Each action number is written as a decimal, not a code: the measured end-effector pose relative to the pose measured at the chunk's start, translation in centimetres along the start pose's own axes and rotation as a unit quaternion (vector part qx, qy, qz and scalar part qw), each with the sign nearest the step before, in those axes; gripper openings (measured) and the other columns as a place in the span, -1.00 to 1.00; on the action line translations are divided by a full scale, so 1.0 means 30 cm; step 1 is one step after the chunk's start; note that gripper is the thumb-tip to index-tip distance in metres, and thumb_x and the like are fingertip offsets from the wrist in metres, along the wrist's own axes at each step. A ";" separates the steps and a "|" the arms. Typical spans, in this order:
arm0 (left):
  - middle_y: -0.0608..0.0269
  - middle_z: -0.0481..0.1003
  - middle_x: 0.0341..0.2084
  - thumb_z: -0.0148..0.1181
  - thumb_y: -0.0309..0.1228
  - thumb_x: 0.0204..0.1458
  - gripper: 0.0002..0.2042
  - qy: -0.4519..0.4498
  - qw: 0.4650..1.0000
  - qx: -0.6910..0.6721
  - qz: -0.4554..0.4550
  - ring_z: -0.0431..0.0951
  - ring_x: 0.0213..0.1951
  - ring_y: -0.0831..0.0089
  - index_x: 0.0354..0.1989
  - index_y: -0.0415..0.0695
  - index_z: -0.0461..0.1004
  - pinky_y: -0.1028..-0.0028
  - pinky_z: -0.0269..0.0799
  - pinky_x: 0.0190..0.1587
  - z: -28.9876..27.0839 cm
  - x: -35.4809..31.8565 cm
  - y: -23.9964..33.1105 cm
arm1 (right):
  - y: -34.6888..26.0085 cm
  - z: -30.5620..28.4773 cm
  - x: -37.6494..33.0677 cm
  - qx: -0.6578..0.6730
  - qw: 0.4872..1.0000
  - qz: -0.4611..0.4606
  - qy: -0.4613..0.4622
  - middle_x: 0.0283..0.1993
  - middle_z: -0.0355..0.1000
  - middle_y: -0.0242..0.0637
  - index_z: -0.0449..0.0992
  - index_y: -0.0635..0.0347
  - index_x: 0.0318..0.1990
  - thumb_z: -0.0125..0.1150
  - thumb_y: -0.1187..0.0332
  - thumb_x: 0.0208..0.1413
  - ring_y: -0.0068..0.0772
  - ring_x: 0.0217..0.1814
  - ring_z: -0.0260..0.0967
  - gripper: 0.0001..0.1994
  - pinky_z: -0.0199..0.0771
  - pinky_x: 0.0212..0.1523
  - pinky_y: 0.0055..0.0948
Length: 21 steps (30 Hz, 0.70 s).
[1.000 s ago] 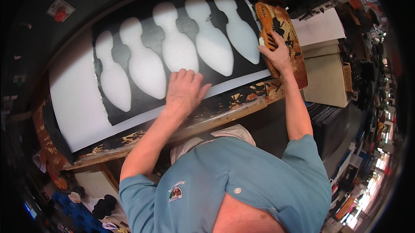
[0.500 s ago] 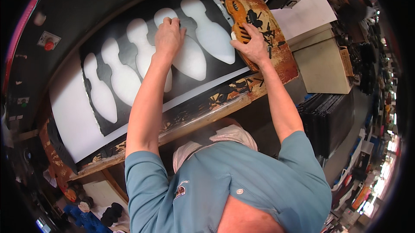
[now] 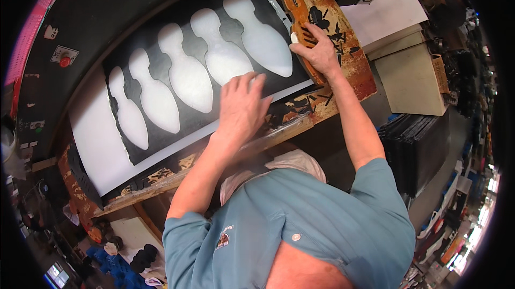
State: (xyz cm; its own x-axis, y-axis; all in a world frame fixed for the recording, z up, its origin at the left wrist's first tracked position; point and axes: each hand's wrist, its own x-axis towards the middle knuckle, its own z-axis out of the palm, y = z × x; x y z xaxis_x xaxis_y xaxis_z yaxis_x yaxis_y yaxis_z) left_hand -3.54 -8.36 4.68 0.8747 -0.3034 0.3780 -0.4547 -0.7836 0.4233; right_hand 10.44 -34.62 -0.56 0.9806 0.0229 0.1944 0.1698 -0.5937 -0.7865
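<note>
A black sheet (image 3: 155,64) lies slanted across a white board (image 3: 96,133). Several white, sole-like shapes (image 3: 188,74), narrow at the neck and pointed at the near end, show in a row in it; whether they are openings or pieces I cannot tell. My left hand (image 3: 244,98) is over the sheet's near edge, fingers loosely apart and holding nothing, by the near tip of the fourth shape. My right hand (image 3: 321,53) grips a long orange slotted block (image 3: 295,7) beside the sheet's right edge, thumb on its left side by a small white bit.
Black scraps (image 3: 319,18) litter the worn bench top (image 3: 357,69) on the right. Past it stand a beige box (image 3: 410,77) and a stack of black sheets (image 3: 416,149). A dark machine panel with a red button (image 3: 65,61) rises at the left.
My left hand has left the fourth white shape and come back toward me to the sheet's near edge, its fingers spreading. My right hand stays on the orange block.
</note>
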 end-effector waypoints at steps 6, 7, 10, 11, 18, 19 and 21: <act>0.07 0.50 -0.13 0.51 -0.16 0.05 -0.63 -0.082 0.993 0.081 0.007 0.46 0.05 0.07 -0.17 -0.19 0.57 0.10 0.34 0.19 -0.015 -0.072 -0.092 | 0.016 -0.009 0.010 -0.016 1.000 -0.003 -0.022 0.46 0.35 0.23 0.43 0.47 0.39 0.63 -0.12 -0.14 0.08 0.50 0.35 0.03 0.34 0.50 -0.15; 0.08 0.51 -0.18 0.50 -0.16 0.07 -0.64 -0.084 0.993 0.070 0.036 0.47 0.02 0.08 -0.20 -0.20 0.57 0.10 0.36 0.17 -0.013 -0.067 -0.098 | 0.016 -0.009 0.011 -0.003 1.000 -0.003 -0.018 0.45 0.35 0.22 0.42 0.48 0.39 0.63 -0.12 -0.13 0.07 0.49 0.36 0.03 0.35 0.49 -0.16; 0.15 0.51 -0.32 0.46 -0.18 0.12 -0.71 -0.101 0.990 0.091 0.038 0.49 -0.12 0.13 -0.33 -0.15 0.59 0.12 0.38 0.05 -0.026 -0.082 -0.082 | 0.017 -0.013 0.011 0.026 0.999 0.006 -0.022 0.43 0.38 0.19 0.42 0.50 0.39 0.63 -0.08 -0.11 0.02 0.43 0.41 0.01 0.40 0.44 -0.22; 0.17 0.51 -0.35 0.44 -0.17 0.14 -0.73 -0.106 0.989 0.089 0.046 0.49 -0.15 0.14 -0.35 -0.13 0.59 0.14 0.38 0.02 -0.037 -0.098 -0.068 | 0.017 -0.014 0.011 0.040 0.999 0.017 -0.025 0.42 0.38 0.18 0.42 0.50 0.39 0.63 -0.08 -0.11 0.01 0.43 0.41 0.00 0.41 0.44 -0.22; 0.24 0.47 -0.41 0.40 -0.18 0.19 -0.75 -0.187 0.981 0.009 0.042 0.47 -0.23 0.19 -0.40 -0.06 0.57 0.19 0.34 -0.14 -0.165 -0.345 0.198 | 0.025 -0.028 0.012 0.157 0.986 0.053 -0.034 0.26 0.55 0.03 0.38 0.53 0.42 0.62 -0.02 -0.06 -0.24 0.24 0.54 -0.01 0.51 0.28 -0.36; 0.24 0.48 -0.41 0.40 -0.18 0.19 -0.75 -0.203 0.978 -0.020 0.031 0.48 -0.23 0.19 -0.39 -0.07 0.59 0.19 0.35 -0.13 -0.174 -0.373 0.243 | 0.023 -0.030 0.010 0.156 0.986 0.051 -0.034 0.26 0.55 0.03 0.38 0.54 0.42 0.62 -0.01 -0.06 -0.25 0.24 0.54 -0.01 0.51 0.28 -0.36; 0.22 0.50 -0.38 0.39 -0.17 0.20 -0.76 -0.249 0.964 -0.091 0.016 0.52 -0.26 0.18 -0.34 -0.08 0.61 0.17 0.37 -0.13 -0.180 -0.411 0.309 | 0.015 -0.035 0.007 0.164 0.984 0.058 -0.033 0.25 0.56 0.04 0.37 0.54 0.42 0.62 0.00 -0.05 -0.25 0.24 0.54 -0.01 0.51 0.27 -0.36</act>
State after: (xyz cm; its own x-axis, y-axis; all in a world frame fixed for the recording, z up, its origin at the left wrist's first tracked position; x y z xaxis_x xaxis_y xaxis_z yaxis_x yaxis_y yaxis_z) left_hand -19.44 -8.97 8.40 0.8110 -0.5843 -0.0297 -0.4657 -0.6754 0.5718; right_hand 10.62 -35.73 -0.24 0.9976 0.0297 0.0626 0.0687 -0.3033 -0.9504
